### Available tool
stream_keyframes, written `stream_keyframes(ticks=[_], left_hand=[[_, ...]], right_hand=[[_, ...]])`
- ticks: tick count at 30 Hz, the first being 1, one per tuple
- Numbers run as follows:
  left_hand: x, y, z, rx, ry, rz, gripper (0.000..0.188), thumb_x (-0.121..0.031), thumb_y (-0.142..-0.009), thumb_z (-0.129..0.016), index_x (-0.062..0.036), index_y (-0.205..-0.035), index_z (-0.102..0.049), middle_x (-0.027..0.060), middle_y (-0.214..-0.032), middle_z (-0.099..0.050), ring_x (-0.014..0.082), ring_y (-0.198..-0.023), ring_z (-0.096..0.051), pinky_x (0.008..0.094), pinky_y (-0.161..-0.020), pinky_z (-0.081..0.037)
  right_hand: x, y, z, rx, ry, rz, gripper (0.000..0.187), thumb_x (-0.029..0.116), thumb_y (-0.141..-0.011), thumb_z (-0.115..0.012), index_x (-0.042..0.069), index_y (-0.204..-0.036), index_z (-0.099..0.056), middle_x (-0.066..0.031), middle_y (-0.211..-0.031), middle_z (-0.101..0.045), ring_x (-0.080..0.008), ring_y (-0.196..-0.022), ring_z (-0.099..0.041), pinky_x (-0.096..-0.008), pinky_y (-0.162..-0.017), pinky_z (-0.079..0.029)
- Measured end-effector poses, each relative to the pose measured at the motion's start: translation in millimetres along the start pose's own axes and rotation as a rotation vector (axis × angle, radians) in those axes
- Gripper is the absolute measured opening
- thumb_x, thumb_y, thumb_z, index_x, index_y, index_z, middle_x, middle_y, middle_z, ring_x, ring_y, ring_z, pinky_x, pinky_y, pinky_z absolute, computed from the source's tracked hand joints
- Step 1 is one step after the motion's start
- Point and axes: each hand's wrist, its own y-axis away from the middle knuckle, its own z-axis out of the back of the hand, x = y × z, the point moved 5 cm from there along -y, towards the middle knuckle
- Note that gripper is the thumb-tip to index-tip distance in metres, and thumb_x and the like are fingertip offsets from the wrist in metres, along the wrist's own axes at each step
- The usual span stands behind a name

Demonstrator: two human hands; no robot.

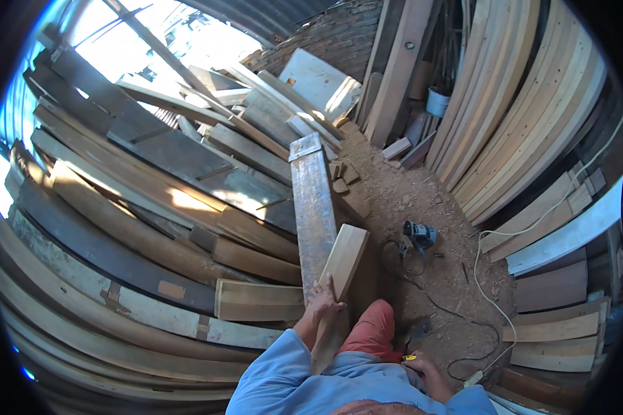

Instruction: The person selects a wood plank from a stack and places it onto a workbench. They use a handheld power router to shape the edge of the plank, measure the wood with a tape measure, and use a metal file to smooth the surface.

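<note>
A pale squared wooden beam lies along a long worn plank in front of me, tilted slightly to the right. My left hand grips the near part of this beam from above, fingers and thumb across its width. Down by my right hip, beside my red shorts, my right hand is closed near a small yellow thing that looks like a tape measure. Much of that item and some of the fingers are hidden.
A blue and black power tool rests on the shaving-covered floor, its dark cord trailing toward me. A white cable runs along the right. Stacked boards crowd the left; tall planks lean at the right.
</note>
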Motion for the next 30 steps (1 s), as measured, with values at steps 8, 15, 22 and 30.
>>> stream_keyframes(ticks=[8, 15, 22, 30], left_hand=[[4.8, -8.5, -9.1, -0.142, 0.036, -0.064, 0.136, -0.051, -0.072, -0.085, -0.0268, -0.161, 0.016, 0.0406, -0.159, -0.002, 0.0597, -0.148, -0.008, 0.0657, -0.118, -0.010], [2.1, -15.2, -17.2, -0.219, 0.128, -0.179, 0.131, -0.049, -0.074, -0.080, -0.0221, -0.161, 0.014, 0.0452, -0.156, -0.001, 0.0651, -0.145, -0.005, 0.0691, -0.116, -0.008], [12.4, -7.2, -0.4, -0.303, 0.208, -0.215, 0.131, -0.051, -0.068, -0.084, -0.0212, -0.163, 0.002, 0.0396, -0.154, -0.019, 0.0564, -0.142, -0.023, 0.0635, -0.117, -0.020], [54.9, 61.0, 65.8, -0.588, 0.422, -0.676, 0.142, -0.042, -0.055, -0.089, -0.0169, -0.162, 0.000, 0.0362, -0.147, -0.031, 0.0549, -0.136, -0.034, 0.0575, -0.115, -0.031]], right_hand=[[41.5, -11.2, -44.0, -0.029, 0.022, 0.111, 0.076, 0.048, -0.072, -0.081, 0.000, -0.128, -0.063, -0.0238, -0.123, -0.068, -0.0347, -0.110, -0.068, -0.0434, -0.092, -0.055], [12.6, -28.8, -43.7, -0.550, -0.370, 0.085, 0.056, 0.041, -0.078, -0.079, -0.002, -0.111, -0.066, -0.0201, -0.097, -0.072, -0.0277, -0.083, -0.071, -0.0393, -0.072, -0.057], [6.0, 2.6, -38.0, -0.573, -1.004, 0.133, 0.044, 0.039, -0.085, -0.078, 0.006, -0.111, -0.063, -0.0080, -0.083, -0.068, -0.0215, -0.064, -0.067, -0.0342, -0.047, -0.054], [78.3, 48.2, -22.0, -0.287, -1.390, 0.566, 0.028, 0.031, -0.092, -0.074, 0.013, -0.108, -0.059, -0.0052, -0.086, -0.067, -0.0221, -0.068, -0.068, -0.0389, -0.055, -0.060]])
